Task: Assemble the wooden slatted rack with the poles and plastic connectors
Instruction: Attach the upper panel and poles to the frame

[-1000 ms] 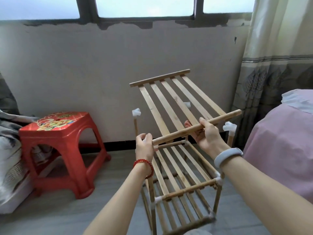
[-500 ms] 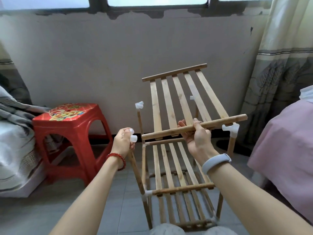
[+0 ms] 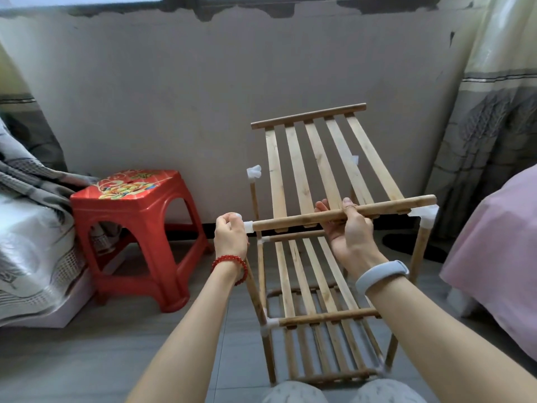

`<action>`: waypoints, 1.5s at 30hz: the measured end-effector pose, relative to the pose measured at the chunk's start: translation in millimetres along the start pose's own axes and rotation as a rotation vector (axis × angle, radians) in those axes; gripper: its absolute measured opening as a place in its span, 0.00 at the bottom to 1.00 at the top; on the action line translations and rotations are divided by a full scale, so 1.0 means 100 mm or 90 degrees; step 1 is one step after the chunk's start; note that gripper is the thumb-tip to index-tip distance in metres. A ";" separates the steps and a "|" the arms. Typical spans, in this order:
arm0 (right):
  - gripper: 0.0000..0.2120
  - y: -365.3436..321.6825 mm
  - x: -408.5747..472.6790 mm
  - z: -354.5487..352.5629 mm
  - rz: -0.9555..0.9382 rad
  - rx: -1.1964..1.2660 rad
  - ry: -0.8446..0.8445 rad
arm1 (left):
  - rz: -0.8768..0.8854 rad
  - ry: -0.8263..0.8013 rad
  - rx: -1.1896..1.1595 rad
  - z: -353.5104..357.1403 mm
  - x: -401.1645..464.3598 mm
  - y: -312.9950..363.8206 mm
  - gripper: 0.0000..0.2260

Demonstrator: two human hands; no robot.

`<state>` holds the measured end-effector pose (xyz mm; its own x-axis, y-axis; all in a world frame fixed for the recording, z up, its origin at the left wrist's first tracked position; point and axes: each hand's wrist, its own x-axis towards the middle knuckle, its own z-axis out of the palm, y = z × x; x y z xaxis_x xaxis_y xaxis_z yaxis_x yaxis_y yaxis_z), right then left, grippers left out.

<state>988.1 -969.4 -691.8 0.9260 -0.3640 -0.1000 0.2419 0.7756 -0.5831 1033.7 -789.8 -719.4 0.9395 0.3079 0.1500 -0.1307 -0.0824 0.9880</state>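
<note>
A wooden slatted shelf panel (image 3: 319, 164) tilts upward toward the wall, its far end raised. My right hand (image 3: 347, 231) grips the panel's near round rail (image 3: 296, 221) from below. That rail's right end sits in a white plastic connector (image 3: 425, 213) on top of the front right pole (image 3: 420, 251). My left hand (image 3: 231, 237) grips the white connector (image 3: 248, 226) at the rail's left end, on top of the front left pole. The rack frame (image 3: 319, 315) below holds two lower slatted shelves. A back left pole carries a bare white connector (image 3: 253, 172).
A red plastic stool (image 3: 136, 228) stands left of the rack. A bed with grey patterned bedding (image 3: 26, 228) is at far left, a pink-covered bed (image 3: 494, 257) at right. A curtain (image 3: 494, 112) hangs behind on the right. My knees (image 3: 334, 392) are at the bottom edge.
My left hand brought the front left connector to the left end of the rail and now the rail meets it. The rail's right end has come down onto the right connector.
</note>
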 end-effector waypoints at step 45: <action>0.13 -0.19 0.31 -0.25 0.080 -0.191 -0.011 | 0.508 -0.159 0.627 0.39 -0.15 0.30 0.14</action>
<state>1004.6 -1008.4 -703.9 0.9488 -0.2638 -0.1739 0.0313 0.6262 -0.7790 1028.4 -833.7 -693.2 0.7578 -0.3245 0.5660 -0.4924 -0.8537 0.1697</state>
